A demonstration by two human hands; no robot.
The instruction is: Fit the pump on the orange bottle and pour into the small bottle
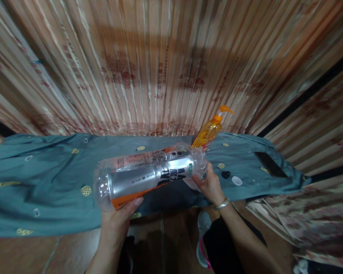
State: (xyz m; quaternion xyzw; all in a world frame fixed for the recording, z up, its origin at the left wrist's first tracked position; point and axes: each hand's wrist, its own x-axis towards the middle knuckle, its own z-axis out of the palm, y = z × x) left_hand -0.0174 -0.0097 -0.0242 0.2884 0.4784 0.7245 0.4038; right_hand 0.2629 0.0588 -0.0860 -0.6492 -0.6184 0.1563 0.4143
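The left hand (117, 219) grasps the silver-labelled bottle (140, 179) near its left end, the right hand (210, 184) its right end; the bottle's long axis spans crosswise between them, over the table (60, 171), a pump dispenser (209, 131) beyond its right end.

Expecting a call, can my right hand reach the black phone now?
Probably not while the right hand holds the silver-labelled bottle, though only a white disc and black piece lie toward the phone.

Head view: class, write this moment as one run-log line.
left hand: holds silver-labelled bottle | right hand: holds its right end | orange pump bottle: beyond | dark flat object: on cloth, right
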